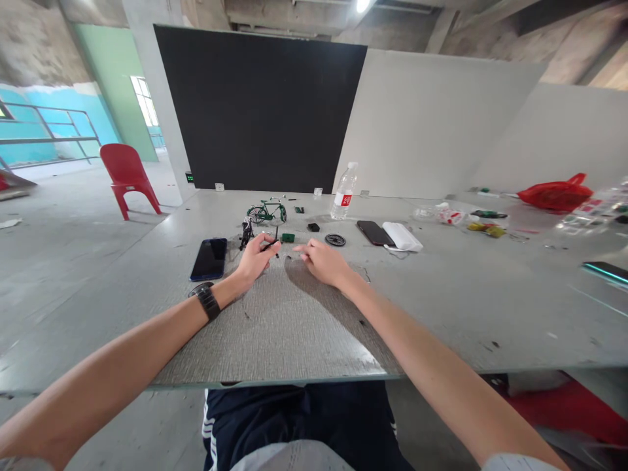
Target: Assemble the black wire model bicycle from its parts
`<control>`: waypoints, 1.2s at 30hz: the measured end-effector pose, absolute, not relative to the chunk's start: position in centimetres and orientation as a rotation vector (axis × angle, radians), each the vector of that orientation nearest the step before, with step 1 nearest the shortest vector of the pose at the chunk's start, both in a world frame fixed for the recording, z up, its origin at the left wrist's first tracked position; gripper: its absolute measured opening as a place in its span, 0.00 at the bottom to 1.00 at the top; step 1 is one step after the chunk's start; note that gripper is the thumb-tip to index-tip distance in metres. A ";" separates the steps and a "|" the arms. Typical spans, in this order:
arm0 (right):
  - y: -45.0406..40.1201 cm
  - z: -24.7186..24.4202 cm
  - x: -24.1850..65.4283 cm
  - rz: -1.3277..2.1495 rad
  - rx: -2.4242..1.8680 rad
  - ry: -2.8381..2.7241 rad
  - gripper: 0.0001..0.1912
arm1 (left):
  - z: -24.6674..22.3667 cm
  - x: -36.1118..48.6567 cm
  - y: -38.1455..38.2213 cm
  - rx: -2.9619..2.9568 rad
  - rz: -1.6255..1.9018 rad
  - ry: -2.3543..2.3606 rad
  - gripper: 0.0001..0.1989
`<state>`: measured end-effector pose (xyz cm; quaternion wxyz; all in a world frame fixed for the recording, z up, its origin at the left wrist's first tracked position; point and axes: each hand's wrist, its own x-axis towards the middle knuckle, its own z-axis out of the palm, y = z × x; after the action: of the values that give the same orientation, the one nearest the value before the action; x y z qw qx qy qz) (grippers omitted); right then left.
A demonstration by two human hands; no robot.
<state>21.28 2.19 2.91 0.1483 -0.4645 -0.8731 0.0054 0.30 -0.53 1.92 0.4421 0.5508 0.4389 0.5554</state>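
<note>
My left hand point(256, 256) is closed, thumb and fingers pinching a thin black part point(269, 246) whose exact kind is too small to tell. Close by, my right hand point(321, 260) holds nothing that I can see; its index finger stretches toward tiny dark pieces point(288, 257) on the table. Just beyond the hands are a small green block point(288, 238), a black block point(313, 227) and a black spoked toy wheel point(335, 240). A green model bicycle point(267, 211) stands farther back. Dark model parts point(246, 230) lie behind my left hand.
A phone point(209, 259) lies left of my hands. Rightward are a second phone point(375, 233) with a white packet point(402, 236). A water bottle point(345, 191) stands near the black panel point(260, 108). A red bag point(554, 195) and clear plastic packaging sit far right.
</note>
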 end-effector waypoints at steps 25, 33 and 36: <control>3.7 5.5 27.5 0.177 -1.656 -2.432 0.11 | 0.8 0.1 0.0 1.424 1.288 1.080 0.11; 4.0 6.0 28.3 -0.017 -1.769 -2.314 0.17 | 1.0 0.1 -0.2 1.440 1.260 1.099 0.12; 5.2 5.7 28.0 -0.069 -1.756 -2.353 0.17 | 1.1 0.3 -0.3 1.437 1.256 1.126 0.12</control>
<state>27.99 5.25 5.68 0.1022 -0.5949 -0.7969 -0.0232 0.26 -0.31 1.10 0.4466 0.5803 0.4547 0.5070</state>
